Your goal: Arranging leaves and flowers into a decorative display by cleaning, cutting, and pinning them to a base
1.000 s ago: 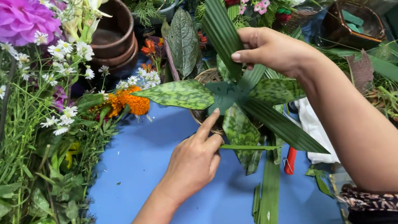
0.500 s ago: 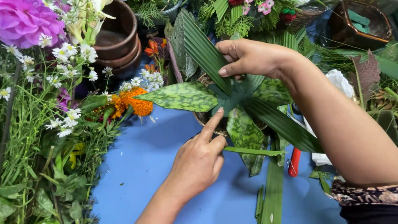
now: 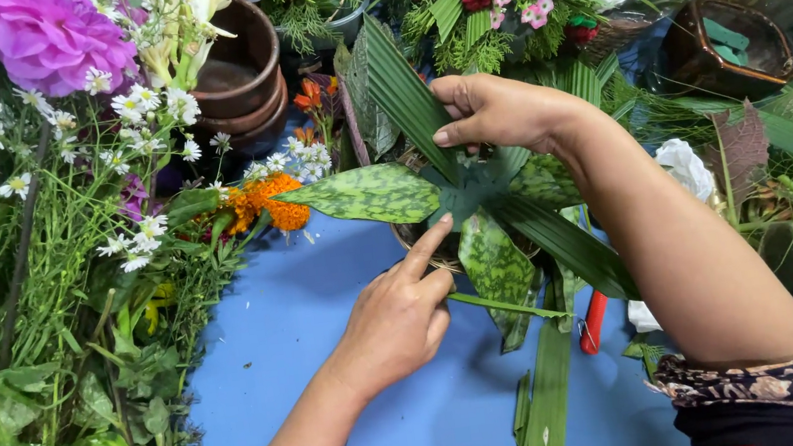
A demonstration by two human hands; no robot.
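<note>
Right hand [image 3: 494, 112] pinches a ribbed leaf [image 3: 400, 86] upright over the basket [image 3: 411, 241] — left hand [image 3: 398, 314], loosely curled, pokes its forefinger at the rim.

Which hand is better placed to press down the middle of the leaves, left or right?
Probably the left hand: its index finger already points at the centre of the leaf arrangement, while the right hand pinches the ribbed leaf.
</note>
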